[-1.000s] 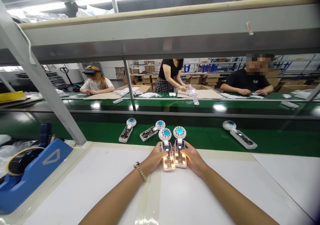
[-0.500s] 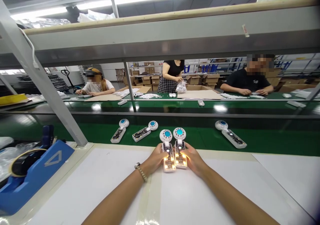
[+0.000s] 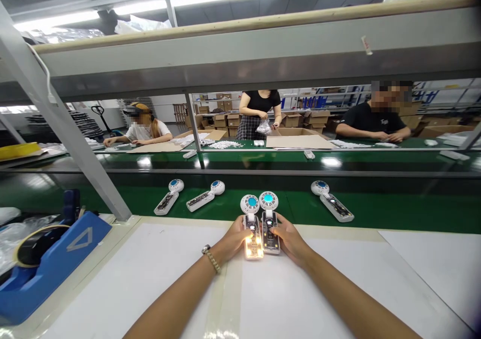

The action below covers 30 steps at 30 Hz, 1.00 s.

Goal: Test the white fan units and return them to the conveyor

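My left hand (image 3: 237, 236) is closed around the handle of a white fan-shaped handheld device (image 3: 250, 204), its thumb on the handle's front. Yellow-orange lights glow in that handle, and the round head has a blue centre. A second such device (image 3: 268, 201) sits in my right hand (image 3: 287, 236), my thumb pressed on its clear front. Circuitry shows through it, with a small white light and dim lower lamps. Both are held upright side by side, just above the white table (image 3: 285, 299) at the belt's near edge.
Similar devices lie on the green conveyor belt (image 3: 263, 178): two at left (image 3: 167, 202) (image 3: 201, 200) and one at right (image 3: 336, 206). A blue tape dispenser (image 3: 56, 269) stands at left beside a slanted metal post (image 3: 75, 118). A shelf beam (image 3: 240, 53) crosses above. Several people work opposite.
The lower lights of the device in my right hand have gone from glowing to dim. The loose devices on the near belt have shifted left; my hands stay nearly still.
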Tool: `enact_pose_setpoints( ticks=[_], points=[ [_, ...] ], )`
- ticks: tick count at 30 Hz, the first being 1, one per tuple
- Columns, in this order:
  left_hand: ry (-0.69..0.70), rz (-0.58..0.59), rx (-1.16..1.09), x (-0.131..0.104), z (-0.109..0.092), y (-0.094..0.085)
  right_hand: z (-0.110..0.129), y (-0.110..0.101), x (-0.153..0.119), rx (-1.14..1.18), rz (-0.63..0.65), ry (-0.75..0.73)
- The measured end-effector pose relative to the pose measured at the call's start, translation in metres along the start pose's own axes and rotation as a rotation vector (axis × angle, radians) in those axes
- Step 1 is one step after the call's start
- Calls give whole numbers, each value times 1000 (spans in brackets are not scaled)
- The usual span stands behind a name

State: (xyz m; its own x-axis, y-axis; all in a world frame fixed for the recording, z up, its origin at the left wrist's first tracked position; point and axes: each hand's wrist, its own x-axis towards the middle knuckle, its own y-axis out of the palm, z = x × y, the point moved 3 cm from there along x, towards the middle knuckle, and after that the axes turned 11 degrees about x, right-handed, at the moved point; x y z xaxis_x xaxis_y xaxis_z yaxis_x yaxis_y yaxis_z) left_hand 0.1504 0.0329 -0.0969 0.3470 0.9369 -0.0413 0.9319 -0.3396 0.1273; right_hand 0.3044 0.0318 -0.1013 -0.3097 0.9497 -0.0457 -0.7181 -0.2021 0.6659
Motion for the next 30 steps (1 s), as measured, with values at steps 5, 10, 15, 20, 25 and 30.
enact_pose_setpoints(
  ticks=[5,10,15,20,25,30],
  points=[
    [-28,-32,7,-2,-5,2,1,3,-1,2,12,-2],
    [-58,-49,-28,-3,-9,5,0,2,-1,18,35,0],
    [-28,-19,-51,-2,-6,4,-3,-2,2,43,64,-13],
    [-22,-18,-49,0,-3,2,-4,-3,4,60,70,-15],
    [-17,0,-65,0,-2,2,-4,-5,5,70,78,-21],
    [0,34,-71,-1,-4,3,-3,-4,3,80,107,-18]
  ],
)
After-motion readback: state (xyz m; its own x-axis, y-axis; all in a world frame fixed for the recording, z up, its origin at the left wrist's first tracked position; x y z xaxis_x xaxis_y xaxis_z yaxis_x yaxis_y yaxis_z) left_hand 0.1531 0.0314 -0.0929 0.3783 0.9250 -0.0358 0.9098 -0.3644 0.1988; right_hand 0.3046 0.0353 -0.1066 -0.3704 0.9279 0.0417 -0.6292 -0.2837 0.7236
